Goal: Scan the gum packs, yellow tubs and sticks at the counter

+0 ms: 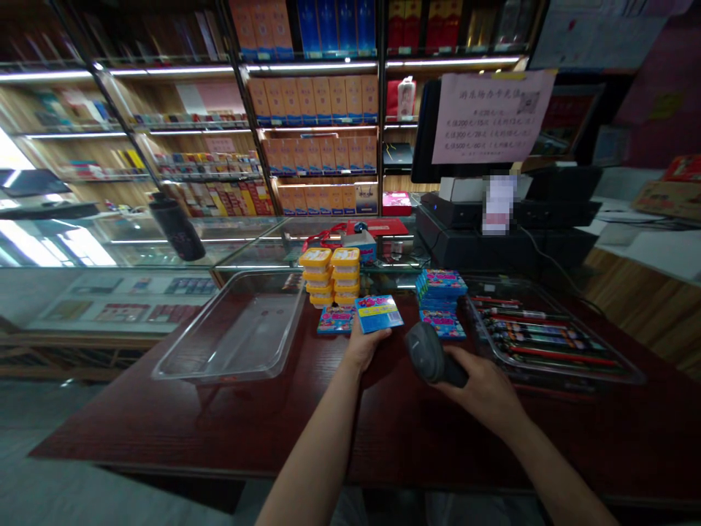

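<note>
My left hand (366, 343) grips a flat blue box (380, 314) with a yellow band and a barcode, tilted up off the table. In my right hand (482, 383) is a dark grey barcode scanner (430, 354), its head turned toward that box. Behind the held box another flat blue box (334, 320) lies on the table, partly covered. Stacked yellow-lidded tubs (331, 274) stand just behind it. To the right rises a stack of similar blue boxes (441, 296).
A clear plastic tray (277, 358) rests on the left of the dark red table (230, 431). Another clear tray (629, 372) at right holds pencil-like sticks. A monitor (427, 139) bearing a paper notice stands behind, beside a glass counter (246, 252) and shelves of boxes.
</note>
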Demonstrator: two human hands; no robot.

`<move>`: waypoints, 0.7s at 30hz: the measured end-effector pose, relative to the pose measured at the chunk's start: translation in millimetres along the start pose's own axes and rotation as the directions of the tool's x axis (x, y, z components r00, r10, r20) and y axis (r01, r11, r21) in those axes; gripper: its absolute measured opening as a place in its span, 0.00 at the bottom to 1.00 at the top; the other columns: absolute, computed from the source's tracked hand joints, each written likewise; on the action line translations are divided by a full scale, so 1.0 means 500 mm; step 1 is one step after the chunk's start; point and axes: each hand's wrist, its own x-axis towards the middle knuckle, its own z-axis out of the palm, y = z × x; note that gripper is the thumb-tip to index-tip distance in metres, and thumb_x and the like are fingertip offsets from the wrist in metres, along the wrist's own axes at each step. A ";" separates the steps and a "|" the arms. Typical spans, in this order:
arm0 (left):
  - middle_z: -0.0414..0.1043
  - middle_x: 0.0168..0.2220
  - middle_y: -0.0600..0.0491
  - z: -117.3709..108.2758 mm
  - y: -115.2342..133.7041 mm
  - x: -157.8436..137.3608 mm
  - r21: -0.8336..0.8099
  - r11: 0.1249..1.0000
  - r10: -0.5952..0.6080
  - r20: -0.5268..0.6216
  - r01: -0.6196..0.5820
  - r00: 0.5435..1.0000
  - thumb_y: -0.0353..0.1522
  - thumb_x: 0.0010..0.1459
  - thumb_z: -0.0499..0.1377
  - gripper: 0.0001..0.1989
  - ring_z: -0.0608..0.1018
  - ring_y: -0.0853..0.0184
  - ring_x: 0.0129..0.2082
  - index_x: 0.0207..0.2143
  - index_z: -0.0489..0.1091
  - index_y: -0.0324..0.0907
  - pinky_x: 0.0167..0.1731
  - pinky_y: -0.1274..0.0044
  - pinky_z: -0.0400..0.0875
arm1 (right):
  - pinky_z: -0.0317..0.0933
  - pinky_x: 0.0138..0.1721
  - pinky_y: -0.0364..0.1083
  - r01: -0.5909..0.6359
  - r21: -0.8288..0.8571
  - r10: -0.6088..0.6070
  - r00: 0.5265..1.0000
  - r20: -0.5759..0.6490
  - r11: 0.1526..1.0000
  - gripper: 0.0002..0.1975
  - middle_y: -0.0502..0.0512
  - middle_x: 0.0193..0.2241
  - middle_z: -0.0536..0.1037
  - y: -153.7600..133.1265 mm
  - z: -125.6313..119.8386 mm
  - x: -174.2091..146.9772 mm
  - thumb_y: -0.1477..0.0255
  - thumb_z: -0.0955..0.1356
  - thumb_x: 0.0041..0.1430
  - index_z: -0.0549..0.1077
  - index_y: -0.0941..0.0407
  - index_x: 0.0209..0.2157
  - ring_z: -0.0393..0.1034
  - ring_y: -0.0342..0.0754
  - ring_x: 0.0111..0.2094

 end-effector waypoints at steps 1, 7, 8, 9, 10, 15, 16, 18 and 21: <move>0.72 0.45 0.50 0.002 0.002 -0.002 0.012 1.000 0.004 0.009 -0.005 1.000 0.27 0.33 0.71 0.42 0.76 0.62 0.44 0.52 0.59 0.45 0.50 0.65 0.66 | 0.66 0.33 0.48 0.083 -0.077 -0.082 0.996 0.023 0.994 0.19 0.53 0.38 0.80 0.013 0.004 -0.005 0.64 0.70 0.49 0.71 0.51 0.45 0.75 0.52 0.35; 0.71 0.46 0.49 0.013 0.037 -0.011 0.087 0.991 0.107 -0.022 -0.104 0.994 0.29 0.35 0.71 0.41 0.75 0.61 0.44 0.53 0.59 0.44 0.49 0.66 0.67 | 0.66 0.36 0.49 0.276 -0.329 -0.283 0.959 0.027 0.903 0.25 0.57 0.38 0.79 0.063 0.037 -0.038 0.69 0.71 0.49 0.67 0.57 0.50 0.74 0.52 0.37; 0.72 0.46 0.49 0.013 0.048 -0.010 0.125 0.985 0.129 -0.054 -0.122 0.990 0.30 0.35 0.71 0.40 0.75 0.61 0.44 0.52 0.59 0.44 0.48 0.66 0.68 | 0.66 0.36 0.49 0.303 -0.337 -0.308 0.950 0.040 0.891 0.26 0.58 0.38 0.79 0.067 0.041 -0.041 0.69 0.71 0.49 0.66 0.58 0.51 0.74 0.52 0.37; 0.72 0.45 0.49 0.012 0.059 -0.007 0.174 0.975 0.156 -0.083 -0.140 0.984 0.31 0.35 0.71 0.40 0.75 0.61 0.43 0.52 0.60 0.44 0.47 0.67 0.68 | 0.66 0.36 0.48 0.333 -0.337 -0.335 0.941 0.056 0.880 0.26 0.58 0.39 0.78 0.071 0.044 -0.043 0.70 0.72 0.49 0.66 0.58 0.51 0.74 0.52 0.37; 0.71 0.45 0.49 0.008 0.073 -0.004 0.235 0.959 0.189 -0.102 -0.161 0.977 0.32 0.35 0.71 0.39 0.75 0.61 0.43 0.52 0.60 0.44 0.46 0.68 0.69 | 0.66 0.36 0.48 0.363 -0.333 -0.360 0.930 0.071 0.870 0.26 0.58 0.39 0.78 0.074 0.045 -0.043 0.70 0.72 0.49 0.65 0.58 0.51 0.74 0.51 0.37; 0.68 0.47 0.48 -0.037 0.164 0.028 0.682 0.687 0.321 0.024 -0.250 0.947 0.33 0.33 0.70 0.42 0.74 0.62 0.41 0.54 0.60 0.44 0.42 0.69 0.70 | 0.66 0.34 0.47 0.409 -0.330 -0.404 0.911 0.087 0.851 0.25 0.57 0.37 0.78 0.078 0.048 -0.043 0.69 0.71 0.51 0.66 0.57 0.51 0.74 0.51 0.36; 0.67 0.48 0.48 -0.049 0.184 0.034 0.786 0.556 0.318 0.100 -0.271 0.943 0.32 0.32 0.70 0.43 0.73 0.60 0.42 0.54 0.60 0.44 0.44 0.68 0.69 | 0.65 0.34 0.47 0.407 -0.330 -0.400 0.912 0.090 0.852 0.25 0.57 0.37 0.78 0.076 0.048 -0.043 0.68 0.71 0.51 0.66 0.57 0.51 0.74 0.51 0.36; 0.67 0.48 0.47 -0.066 0.219 0.042 0.929 0.208 0.241 0.253 -0.305 0.937 0.29 0.32 0.68 0.42 0.71 0.55 0.47 0.53 0.62 0.44 0.49 0.64 0.65 | 0.65 0.35 0.47 0.396 -0.333 -0.387 0.917 0.096 0.856 0.25 0.57 0.37 0.78 0.070 0.049 -0.046 0.69 0.72 0.50 0.66 0.58 0.50 0.73 0.51 0.36; 0.66 0.51 0.45 -0.073 0.249 0.047 0.918 -0.267 -0.003 0.305 -0.295 0.952 0.28 0.38 0.65 0.37 0.68 0.51 0.51 0.54 0.62 0.45 0.52 0.63 0.61 | 0.65 0.36 0.48 0.367 -0.338 -0.356 0.930 0.096 0.867 0.27 0.56 0.37 0.77 0.062 0.053 -0.052 0.72 0.73 0.47 0.67 0.58 0.50 0.73 0.51 0.36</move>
